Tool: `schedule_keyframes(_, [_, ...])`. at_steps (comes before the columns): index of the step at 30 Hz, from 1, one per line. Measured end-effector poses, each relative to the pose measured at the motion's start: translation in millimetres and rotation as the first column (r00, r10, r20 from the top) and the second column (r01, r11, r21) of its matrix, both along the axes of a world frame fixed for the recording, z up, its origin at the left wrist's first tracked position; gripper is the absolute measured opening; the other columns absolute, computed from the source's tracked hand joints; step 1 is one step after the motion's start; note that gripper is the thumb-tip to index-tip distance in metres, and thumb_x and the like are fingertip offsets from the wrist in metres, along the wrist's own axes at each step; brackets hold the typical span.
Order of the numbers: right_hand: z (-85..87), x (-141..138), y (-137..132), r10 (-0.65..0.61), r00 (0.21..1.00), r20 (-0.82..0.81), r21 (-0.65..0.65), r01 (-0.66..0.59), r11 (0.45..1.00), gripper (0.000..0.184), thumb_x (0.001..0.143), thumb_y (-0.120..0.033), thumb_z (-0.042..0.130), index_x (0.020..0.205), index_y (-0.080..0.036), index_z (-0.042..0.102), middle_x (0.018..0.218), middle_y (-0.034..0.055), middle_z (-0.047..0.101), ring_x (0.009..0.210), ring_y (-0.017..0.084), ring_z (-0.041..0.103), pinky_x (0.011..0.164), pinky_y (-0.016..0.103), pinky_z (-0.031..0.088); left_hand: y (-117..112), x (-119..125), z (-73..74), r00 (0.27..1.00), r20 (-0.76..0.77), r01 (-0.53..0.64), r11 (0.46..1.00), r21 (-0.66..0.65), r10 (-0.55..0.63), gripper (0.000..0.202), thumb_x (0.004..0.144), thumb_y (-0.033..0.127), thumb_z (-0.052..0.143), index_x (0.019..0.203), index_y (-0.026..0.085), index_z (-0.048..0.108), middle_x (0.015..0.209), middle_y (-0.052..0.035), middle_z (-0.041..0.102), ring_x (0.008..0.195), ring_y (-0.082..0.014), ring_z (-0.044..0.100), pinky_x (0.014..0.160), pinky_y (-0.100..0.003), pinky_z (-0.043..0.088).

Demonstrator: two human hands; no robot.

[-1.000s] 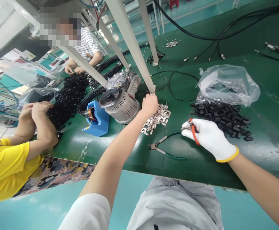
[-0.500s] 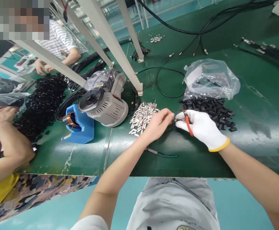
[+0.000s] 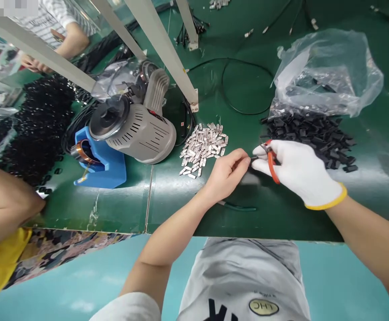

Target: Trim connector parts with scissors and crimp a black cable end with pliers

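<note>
Left hand (image 3: 228,171): fingertips pinching together, seemingly on a small dark piece (image 3: 254,158)
Gloved right hand (image 3: 296,168): wrapping around orange-handled pliers (image 3: 273,168)
Small dark piece: sitting between both hands' fingertips
Progress: one's getting worked, I reckon; loads of metal bits (image 3: 203,147) and black bits (image 3: 315,133) lying loose, can't spot finished ones

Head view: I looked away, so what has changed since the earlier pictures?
The bare left hand moved rightward and nearer the person, from the far edge of the pile of silver metal pieces to the white-gloved right hand; whether it took a piece is unclear. The right hand keeps its grip on the red-handled pliers. That pile stays put.
</note>
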State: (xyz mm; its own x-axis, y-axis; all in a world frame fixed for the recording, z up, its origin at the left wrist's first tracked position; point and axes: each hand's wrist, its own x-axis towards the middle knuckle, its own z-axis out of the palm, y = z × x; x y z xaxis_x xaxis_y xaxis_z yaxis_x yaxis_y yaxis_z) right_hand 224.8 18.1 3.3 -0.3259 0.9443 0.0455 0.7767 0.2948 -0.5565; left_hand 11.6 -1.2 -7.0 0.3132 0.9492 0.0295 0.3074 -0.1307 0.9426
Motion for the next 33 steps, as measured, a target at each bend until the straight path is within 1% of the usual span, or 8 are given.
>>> schedule_keyframes(4, [-0.2,7,7,0.020,0.970,0.241,0.154,-0.058,0.986,0.042,0.089,-0.063,0.063,0.083,-0.021,0.063,0.078,0.0071,0.064,0.073,0.021,0.057,0.066,0.032,0.032,1,-4,-2.2,0.974,0.176,-0.125,0.987,-0.105,0.142,0.030,0.102,0.033,0.055,0.076,0.020,0.054,0.063,0.0033,0.050,0.060,-0.0106,0.047,0.061,-0.027,0.037])
schedule_keyframes(8, [0.0,6,7,0.145,0.903,0.403,0.163,-0.227,0.960,0.051,0.089,-0.068,0.062,0.073,-0.020,0.055,0.073,0.0073,0.056,0.072,0.020,0.050,0.068,0.033,0.028,5,-9,0.4,0.950,0.242,-0.167,0.975,-0.148,0.199,0.032,0.100,0.030,0.056,0.070,0.020,0.050,0.060,0.0040,0.046,0.057,-0.0094,0.044,0.058,-0.027,0.036])
schedule_keyframes(13, [-4.0,6,4,0.204,0.873,0.444,0.193,-0.315,0.929,0.053,0.092,-0.069,0.056,0.073,-0.020,0.053,0.069,0.0060,0.049,0.069,0.019,0.043,0.068,0.034,0.025,3,-11,-1.8,0.964,0.217,-0.121,0.981,-0.150,0.152,0.032,0.100,0.028,0.055,0.070,0.020,0.048,0.062,0.0032,0.045,0.058,-0.0099,0.045,0.059,-0.028,0.036])
schedule_keyframes(18, [-10.9,10,-1,0.149,0.845,0.513,0.251,-0.314,0.916,0.050,0.095,-0.068,0.046,0.070,-0.024,0.046,0.066,0.0041,0.042,0.068,0.021,0.041,0.067,0.035,0.022,2,-11,-5.6,0.984,0.158,-0.076,0.995,-0.071,0.086,0.031,0.102,0.029,0.053,0.073,0.020,0.050,0.064,0.0027,0.047,0.060,-0.0109,0.046,0.060,-0.029,0.036])
schedule_keyframes(21, [-11.3,10,-4,0.147,0.827,0.542,0.254,-0.328,0.910,0.049,0.097,-0.065,0.041,0.070,-0.024,0.046,0.066,0.0041,0.041,0.071,0.023,0.043,0.068,0.035,0.022,1,-10,-6.4,0.987,0.149,-0.051,0.996,-0.069,0.060,0.030,0.103,0.030,0.053,0.074,0.020,0.051,0.064,0.0030,0.047,0.061,-0.0111,0.046,0.060,-0.029,0.036])
schedule_keyframes(24, [-9.8,9,-4,0.140,0.816,0.560,0.228,-0.315,0.921,0.048,0.100,-0.060,0.037,0.071,-0.024,0.048,0.067,0.0045,0.042,0.071,0.022,0.042,0.068,0.036,0.021,0,-8,-6.9,0.986,0.150,-0.058,0.995,-0.083,0.070,0.030,0.103,0.030,0.052,0.074,0.021,0.050,0.063,0.0032,0.047,0.060,-0.0112,0.045,0.059,-0.029,0.035])
schedule_keyframes(28, [-8.1,8,-4,0.163,0.808,0.566,0.195,-0.324,0.926,0.051,0.099,-0.065,0.037,0.072,-0.023,0.049,0.067,0.0056,0.043,0.077,0.024,0.045,0.071,0.036,0.026,-1,-6,-8.2,0.986,0.136,-0.092,0.994,-0.057,0.099,0.031,0.103,0.030,0.053,0.074,0.021,0.050,0.064,0.0027,0.048,0.062,-0.0116,0.047,0.062,-0.029,0.037])
schedule_keyframes(33, [-4.9,7,-3,0.153,0.811,0.564,0.216,-0.324,0.921,0.050,0.096,-0.068,0.043,0.073,-0.024,0.047,0.066,0.0037,0.040,0.078,0.024,0.044,0.074,0.038,0.029,-2,-5,-8.7,0.975,0.196,-0.094,0.993,-0.071,0.107,0.029,0.103,0.029,0.052,0.075,0.021,0.049,0.064,0.0028,0.047,0.060,-0.0115,0.046,0.060,-0.029,0.036])
